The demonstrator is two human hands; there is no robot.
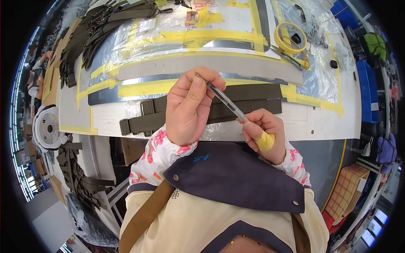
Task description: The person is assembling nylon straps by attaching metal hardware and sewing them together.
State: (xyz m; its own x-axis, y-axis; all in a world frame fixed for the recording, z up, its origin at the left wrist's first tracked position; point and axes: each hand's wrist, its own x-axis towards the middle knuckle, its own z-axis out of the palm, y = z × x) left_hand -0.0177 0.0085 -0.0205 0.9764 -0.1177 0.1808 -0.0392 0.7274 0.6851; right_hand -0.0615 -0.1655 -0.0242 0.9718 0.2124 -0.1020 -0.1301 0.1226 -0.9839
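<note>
A slim clear pen (228, 103) slants between my two hands above the near part of the table. My left hand (185, 107) pinches its upper end between thumb and fingers, near the tip. The lower end sits in the closed fingers of my right hand (270, 130), whose thumb is wrapped in yellow tape (265, 142). Beneath the hands lie dark olive webbing straps (263, 93), side by side across the table, with metal buckles (125, 127) at their left ends. My hands hide part of the straps.
Yellow tape strips (147, 88) border grey and clear sheets on the white table (350, 114). A tape roll (290, 37) and scissors (291, 60) lie at the far right. More dark straps (105, 25) are heaped far left. A white fan (47, 127) stands left; blue bins (368, 90) line the right.
</note>
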